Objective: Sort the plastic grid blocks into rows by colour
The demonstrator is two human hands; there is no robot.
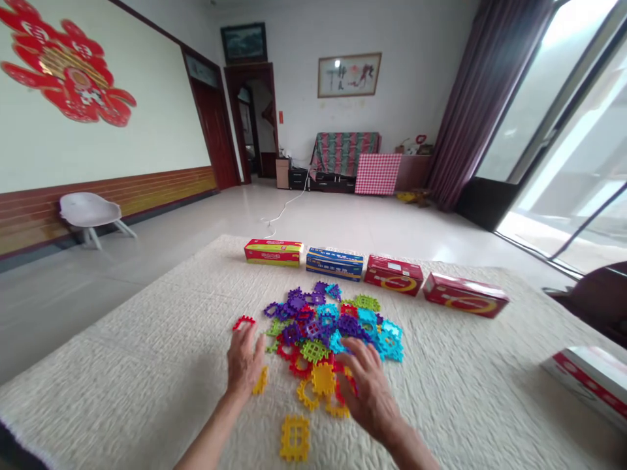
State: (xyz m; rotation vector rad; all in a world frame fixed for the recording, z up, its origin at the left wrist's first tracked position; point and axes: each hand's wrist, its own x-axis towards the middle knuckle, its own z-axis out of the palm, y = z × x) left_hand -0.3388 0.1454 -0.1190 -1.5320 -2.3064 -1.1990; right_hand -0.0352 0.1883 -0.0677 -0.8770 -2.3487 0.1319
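A loose pile of interlocking plastic building pieces with notched edges lies before me, in purple, blue, green, red and yellow. My left hand [245, 362] is at the pile's left side, thumb apart from the fingers. Its fingertips reach the lower edge of a red piece [243, 322]; whether they touch it I cannot tell. Beside that hand's thumb is a yellow piece [261, 380], partly hidden. Over the right front of the pile my right hand [365, 385] is spread, covering some red and yellow pieces. A yellow window-shaped piece [295, 438] lies apart, nearest me.
Behind the pile stand a red-and-yellow box [273, 252], a blue box [334, 264] and dark red boxes [393, 274] in a row. A white-and-red box [590, 382] is at the right. Everything rests on a cream quilted cover [147, 365]. A pale chair [91, 212] stands far left.
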